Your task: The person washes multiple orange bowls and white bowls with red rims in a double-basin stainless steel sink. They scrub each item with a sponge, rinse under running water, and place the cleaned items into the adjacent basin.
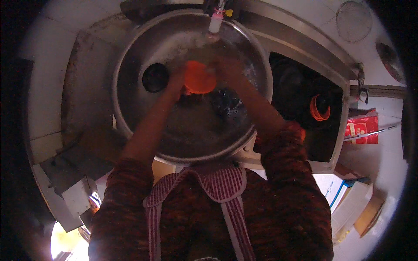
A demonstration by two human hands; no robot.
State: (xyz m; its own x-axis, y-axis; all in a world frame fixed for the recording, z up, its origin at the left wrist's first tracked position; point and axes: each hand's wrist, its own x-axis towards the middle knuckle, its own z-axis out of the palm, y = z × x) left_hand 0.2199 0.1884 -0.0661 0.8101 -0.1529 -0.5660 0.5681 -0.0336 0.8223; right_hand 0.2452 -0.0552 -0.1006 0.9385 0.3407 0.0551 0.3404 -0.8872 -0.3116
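Over a large round metal basin (192, 138), my left hand (179, 76) grips the side of an orange bowl or cup (200, 77). My right hand (227, 67) is close to the right side of that orange piece, blurred by motion and dim light. Whether it touches the piece or holds anything, I cannot tell. A dark round bowl-like object (155, 78) sits left of my left hand inside the basin. Rippled water (230, 104) shows below my right hand. The tap spout (215, 24), with a pink band and a yellow tag, hangs over the basin's far rim.
To the right is a dark sink compartment (294, 81) holding an orange-rimmed piece (320, 109). A red packet (362, 129) lies beyond its right edge. Boxes (349, 199) stand at lower right. A round strainer-like disc (354, 22) is at upper right.
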